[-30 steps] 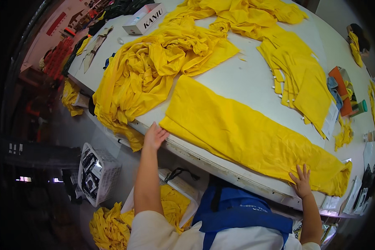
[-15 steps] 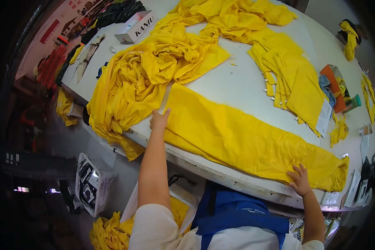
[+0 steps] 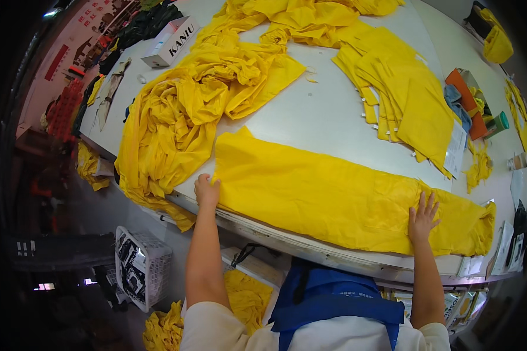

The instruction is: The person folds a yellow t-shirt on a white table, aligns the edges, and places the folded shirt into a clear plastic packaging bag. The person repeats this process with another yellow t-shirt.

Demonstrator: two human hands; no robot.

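A long folded piece of yellow cloth (image 3: 322, 187) lies along the near edge of the white table (image 3: 301, 114). At its left end, my left hand (image 3: 207, 191) has its fingers curled at the cloth's edge, the thumb towards the cloth. My right hand (image 3: 423, 217) rests on the cloth near its right end, palm down with the fingers spread. The cloth looks mostly smooth, with creases around the right hand and a bunched right end.
A heap of crumpled yellow cloth (image 3: 175, 117) covers the table's left side and hangs over its edge. Overlapping flat yellow pieces (image 3: 392, 88) lie far right, near an orange box (image 3: 464, 96). A white box (image 3: 171, 42) stands far left. A white basket (image 3: 152, 269) is below.
My right hand has slid up from the cloth's near edge onto its surface and now lies flatter. My left hand remains at the left end. The view has shifted slightly.
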